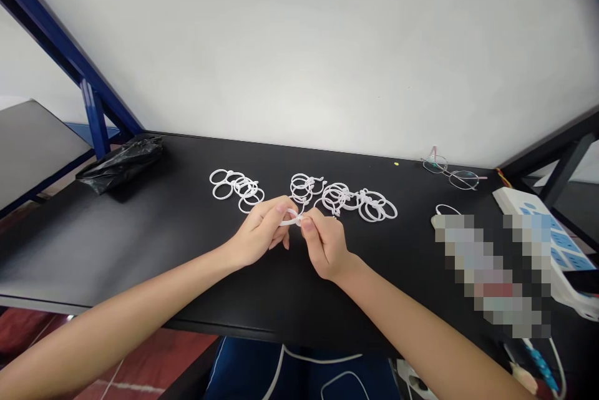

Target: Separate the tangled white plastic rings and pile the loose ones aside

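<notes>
Your two hands pinch a white ring (289,221) between them, just above the black tabletop (187,244).
Your left hand (262,229) has its thumb and fingers closed on the ring's left side, and your right hand (326,243) grips tight at the ring's right end, its fingers curled under; the two hands are near each other but apart. Just beyond them, more white rings lie in loose overlapping groups: a left bunch (244,186), a middle bunch (303,186) and a right bunch (372,201). A black plastic bag (124,163) sits at the far left, while glasses (449,173) and a power strip (550,231) lie to your right.
</notes>
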### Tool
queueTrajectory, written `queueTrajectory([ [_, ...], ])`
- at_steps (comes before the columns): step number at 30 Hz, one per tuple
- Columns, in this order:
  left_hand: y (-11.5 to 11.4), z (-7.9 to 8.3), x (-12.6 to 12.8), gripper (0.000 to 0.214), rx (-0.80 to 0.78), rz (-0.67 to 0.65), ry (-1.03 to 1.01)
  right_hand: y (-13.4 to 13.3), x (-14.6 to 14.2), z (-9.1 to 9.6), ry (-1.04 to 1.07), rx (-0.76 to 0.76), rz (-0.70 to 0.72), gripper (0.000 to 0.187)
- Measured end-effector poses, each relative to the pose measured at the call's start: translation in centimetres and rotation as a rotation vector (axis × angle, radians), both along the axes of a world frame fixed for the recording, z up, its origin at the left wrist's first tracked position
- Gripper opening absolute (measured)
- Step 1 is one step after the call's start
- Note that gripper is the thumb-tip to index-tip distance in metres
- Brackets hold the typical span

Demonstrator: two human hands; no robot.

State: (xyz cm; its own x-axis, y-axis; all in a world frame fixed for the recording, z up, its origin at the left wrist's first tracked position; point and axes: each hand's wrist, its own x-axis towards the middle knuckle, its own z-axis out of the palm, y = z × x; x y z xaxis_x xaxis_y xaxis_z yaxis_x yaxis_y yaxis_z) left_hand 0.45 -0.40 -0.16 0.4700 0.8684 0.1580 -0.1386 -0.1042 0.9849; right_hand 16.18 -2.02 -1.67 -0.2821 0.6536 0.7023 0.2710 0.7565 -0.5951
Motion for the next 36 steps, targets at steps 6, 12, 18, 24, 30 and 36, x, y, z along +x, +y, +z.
queueTrajectory([
  [6,-0.06,0.10,-0.11,0.047,0.034,0.011,0.014,-0.25,-0.20,-0.11,0.018,0.026,-0.008,0.025],
  [12,-0.03,-0.06,-0.22,0.046,0.038,0.005,0.006,-0.28,-0.19,-0.29,0.018,0.020,-0.012,0.024],
  [18,-0.02,0.08,-0.22,0.045,0.033,0.006,0.008,-0.33,-0.23,-0.36,0.021,0.009,-0.011,0.025],
  [24,-0.19,0.13,-0.17,0.045,0.040,0.019,0.000,-0.36,-0.35,-0.39,0.033,0.004,-0.024,0.026],
  [30,-0.14,0.09,-0.06,0.045,0.021,0.017,0.003,-0.38,-0.36,-0.17,0.023,0.001,-0.031,0.027],
  [36,-0.12,0.18,-0.05,0.046,0.027,0.009,-0.003,-0.48,-0.35,-0.22,0.023,-0.014,-0.041,0.028],
])
